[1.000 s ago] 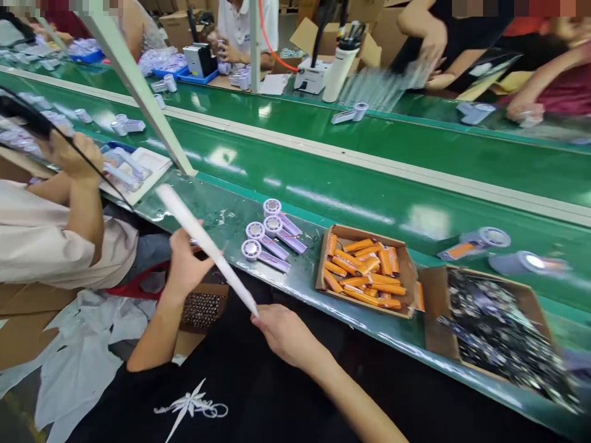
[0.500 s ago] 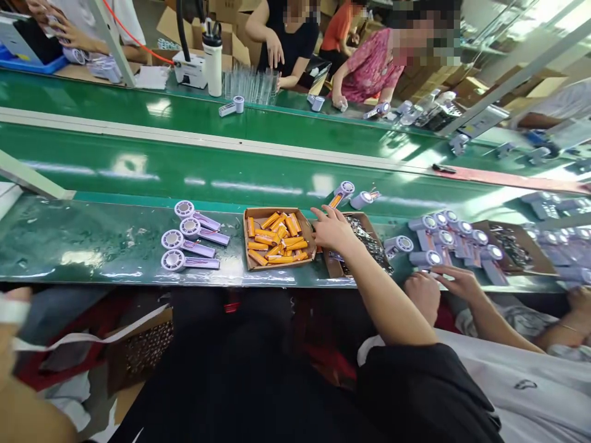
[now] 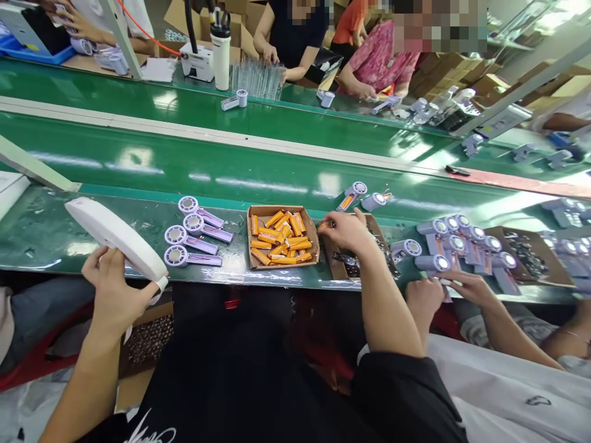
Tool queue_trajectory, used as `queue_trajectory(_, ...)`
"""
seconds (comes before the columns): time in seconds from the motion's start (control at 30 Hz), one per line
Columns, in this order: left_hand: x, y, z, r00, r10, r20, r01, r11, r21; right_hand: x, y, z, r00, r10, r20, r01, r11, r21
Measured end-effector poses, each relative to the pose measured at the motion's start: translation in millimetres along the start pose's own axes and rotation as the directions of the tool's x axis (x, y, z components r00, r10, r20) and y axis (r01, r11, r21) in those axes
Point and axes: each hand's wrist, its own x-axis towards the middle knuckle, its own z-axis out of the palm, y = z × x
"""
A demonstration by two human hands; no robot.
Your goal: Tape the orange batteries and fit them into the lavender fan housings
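My left hand [image 3: 113, 286] grips a large white roll of tape [image 3: 117, 237], held tilted above the front left of the green bench. My right hand [image 3: 344, 231] is closed, with a bit of orange at its fingertips, between a cardboard tray of orange batteries [image 3: 250, 246] and a box of small dark metal parts [image 3: 333, 266]. What the orange thing is stays mostly hidden by the fingers. Several lilac fan units with handles [image 3: 194, 223] lie left of the battery tray. Behind my right hand sits another lilac unit [image 3: 353, 195] with an orange battery showing in its handle.
A co-worker's hands [image 3: 427, 295] work close on my right, beside many lilac units [image 3: 455, 243] and a box of metal parts [image 3: 533, 255]. A metal post [image 3: 39, 163] slants at the left. Across the green belt [image 3: 184, 166] other people work.
My left hand has come up from the lower left edge with the white roll. My right hand has changed from spread fingers to a closed grasp, orange at its fingertips. The view has shifted slightly.
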Motion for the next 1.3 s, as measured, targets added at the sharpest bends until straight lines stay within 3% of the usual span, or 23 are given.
queue_trajectory(0.07,-3,0,-1.5,0.996,0.083,-0.027,-0.082,0.996,0.026,-13,-1,-13,0.983,0.097,-0.153,-0.053,0.962,0.267)
queue_trajectory(0.17,-10,9,1.2,0.973,0.23,0.001,-0.229,0.97,0.076,-37,-24,-16,0.957,0.138,-0.256,0.038,0.812,0.582)
queue_trajectory(0.3,-18,33,8.8,0.921,0.366,0.131,-0.373,0.927,0.032,-64,-83,-1,0.988,0.051,-0.145,0.101,0.496,0.862)
queue_trajectory(0.37,-20,44,11.0,0.891,0.407,0.202,-0.418,0.908,0.014,-72,-111,4,0.991,0.009,-0.134,0.117,0.425,0.897)
queue_trajectory(0.5,-23,59,9.6,0.837,0.467,0.285,-0.499,0.865,0.046,-81,-150,-1,0.967,-0.051,-0.25,0.24,0.513,0.824)
queue_trajectory(0.7,-27,68,7.1,0.808,0.489,0.329,-0.552,0.823,0.132,-85,-175,-4,0.893,-0.146,-0.426,0.411,0.651,0.638)
queue_trajectory(0.8,-27,72,8.8,0.796,0.527,0.297,-0.583,0.8,0.143,-83,-181,-2,0.879,-0.208,-0.43,0.442,0.694,0.568)
queue_trajectory(0.93,-22,75,10.1,0.769,0.552,0.322,-0.613,0.78,0.128,-78,-187,2,0.909,-0.244,-0.337,0.4,0.733,0.55)
queue_trajectory(1.0,-18,76,9.0,0.762,0.561,0.323,-0.625,0.769,0.138,-77,-186,5,0.917,-0.223,-0.331,0.385,0.713,0.586)
queue_trajectory(1.1,-15,75,4.8,0.779,0.552,0.299,-0.611,0.776,0.157,-79,-176,13,0.94,-0.209,-0.269,0.34,0.6,0.724)
queue_trajectory(1.23,-12,76,-0.6,0.795,0.527,0.299,-0.58,0.806,0.119,-78,-160,28,0.977,-0.213,-0.026,0.122,0.451,0.884)
queue_trajectory(1.3,-12,79,-1.0,0.808,0.513,0.29,-0.561,0.82,0.113,-76,-160,38,0.992,-0.126,0.004,0.042,0.361,0.932)
